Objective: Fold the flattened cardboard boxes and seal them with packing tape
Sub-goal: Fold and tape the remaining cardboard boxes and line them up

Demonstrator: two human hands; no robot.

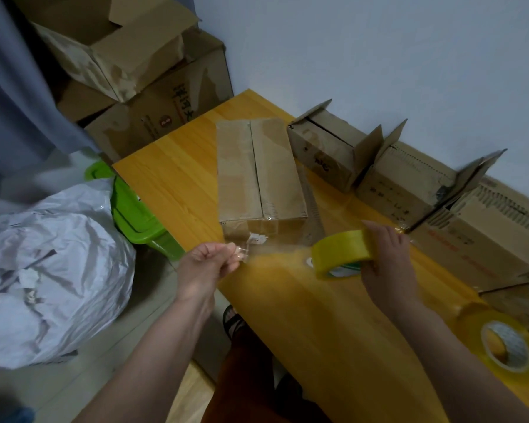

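Right hand [388,264] grips the yellow tape roll [341,254] over the middle of the wooden tabletop [171,178], left hand [208,264] pinches the pulled-out clear tape end [248,250] just off the left edge. A closed cardboard box [260,172] sits right behind them, flaps meeting along a centre seam. Three open boxes [409,181] line the far edge by the wall. Second tape roll [506,345] near the right edge.

Count of things on and around the desk [171,178]

There were four cardboard boxes on the desk: one closed box [258,175] and three open boxes [327,148] in a row by the wall. Two tape rolls [339,254] were seen, and two bigger boxes [110,50] were stacked on the floor.
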